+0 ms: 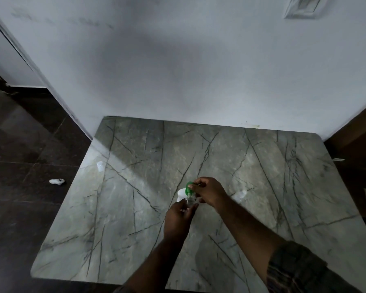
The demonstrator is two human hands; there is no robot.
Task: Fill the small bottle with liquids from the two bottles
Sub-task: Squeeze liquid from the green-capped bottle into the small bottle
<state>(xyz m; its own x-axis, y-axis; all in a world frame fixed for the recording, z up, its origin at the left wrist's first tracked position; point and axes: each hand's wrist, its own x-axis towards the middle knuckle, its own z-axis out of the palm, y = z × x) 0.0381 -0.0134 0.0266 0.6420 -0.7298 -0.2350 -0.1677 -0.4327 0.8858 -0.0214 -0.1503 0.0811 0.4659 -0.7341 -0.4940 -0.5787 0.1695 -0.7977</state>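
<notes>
At the middle of the marble table (135, 208), my left hand (178, 218) grips the lower part of a small clear bottle (190, 201). My right hand (209, 192) holds its green top (189, 185) from the right, fingers closed on it. A white bottle (181, 194) stands just behind and left of the small bottle, partly hidden by it. To the right of my right wrist, a clear bottle (240, 196) lies or leans on the table. Whether the green top is on or off the neck is hard to tell.
A small clear object (99, 166) sits near the table's left edge. A white item (57, 181) lies on the dark floor to the left. The white wall (178, 70) runs along the table's far edge. Dark wooden furniture (359, 155) stands at the right.
</notes>
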